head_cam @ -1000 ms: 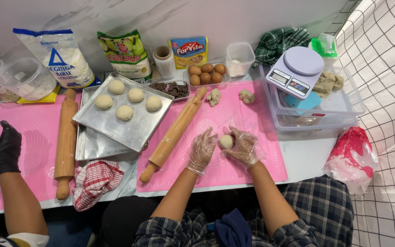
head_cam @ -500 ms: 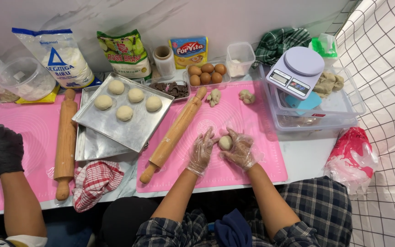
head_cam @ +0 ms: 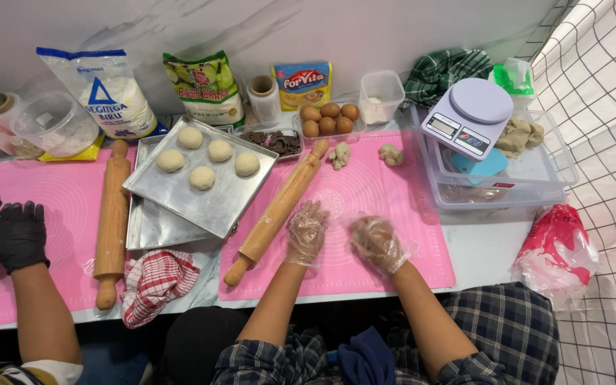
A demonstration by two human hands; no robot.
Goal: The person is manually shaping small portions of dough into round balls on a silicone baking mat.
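Over the pink mat [head_cam: 365, 192] on the desk, the left hand [head_cam: 306, 232] in a clear glove hangs loosely open and empty beside the rolling pin [head_cam: 277, 211], while the gloved right hand [head_cam: 377, 244] is cupped downward, and whether it covers the pale dough ball cannot be told.

Bare pink mat [head_cam: 365, 192] ahead – rolling pin [head_cam: 277, 207] blocks leftward, plastic tub [head_cam: 536, 187] rightward.
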